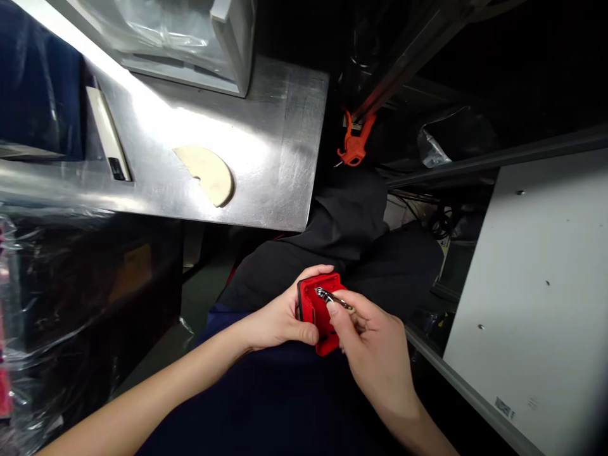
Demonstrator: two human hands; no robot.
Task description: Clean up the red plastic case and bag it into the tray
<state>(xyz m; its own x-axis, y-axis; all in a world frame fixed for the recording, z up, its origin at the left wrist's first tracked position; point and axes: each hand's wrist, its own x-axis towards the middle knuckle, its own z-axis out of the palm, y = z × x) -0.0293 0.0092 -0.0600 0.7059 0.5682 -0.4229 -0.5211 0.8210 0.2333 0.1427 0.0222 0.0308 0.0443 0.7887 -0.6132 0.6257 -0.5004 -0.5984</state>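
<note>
My left hand (278, 316) grips a small red plastic block (317, 310) low in the middle of the view, over my lap. My right hand (375, 348) pinches a small shiny metal part (332, 297) between thumb and fingers and holds its tip against the top face of the red block. Both hands sit close together, above dark trousers. The underside of the red block is hidden by my fingers.
A steel table top (280, 126) lies ahead with a pale semicircular wooden piece (209, 174) and a white bar (108, 136) on it. An orange clip (354, 144) hangs beyond the table edge. A white panel (546, 272) stands to the right; plastic-wrapped dark goods (57, 304) on the left.
</note>
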